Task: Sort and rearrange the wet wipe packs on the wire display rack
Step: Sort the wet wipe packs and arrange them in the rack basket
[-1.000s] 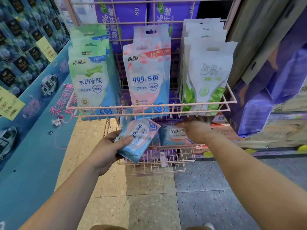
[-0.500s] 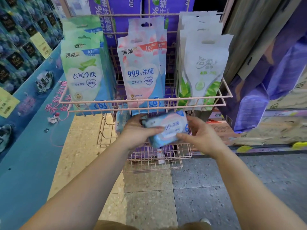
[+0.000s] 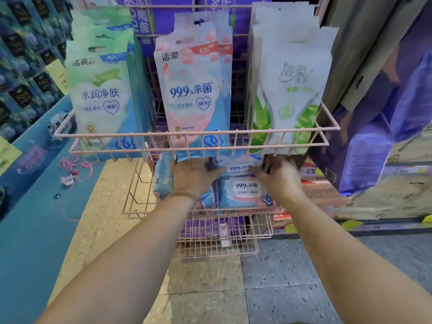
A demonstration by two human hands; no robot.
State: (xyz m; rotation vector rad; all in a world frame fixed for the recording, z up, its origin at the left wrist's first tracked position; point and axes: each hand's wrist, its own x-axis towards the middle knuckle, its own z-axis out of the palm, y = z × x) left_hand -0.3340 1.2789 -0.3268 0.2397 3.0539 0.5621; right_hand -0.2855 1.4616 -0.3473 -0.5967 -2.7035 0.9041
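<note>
— How many rows are hanging in the pink wire display rack (image 3: 196,133)?
— Three.
— The hands?
— Left hand (image 3: 191,178) and right hand (image 3: 279,177) are both gripping one small blue-pink wet wipe pack (image 3: 238,166) on the lower shelf.

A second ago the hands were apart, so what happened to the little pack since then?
The left hand brought the small pack rightward and up; the right hand joined it. Now both hold it under the upper basket, pushing it back above the pack lying flat. The three hanging rows stayed put.
</note>
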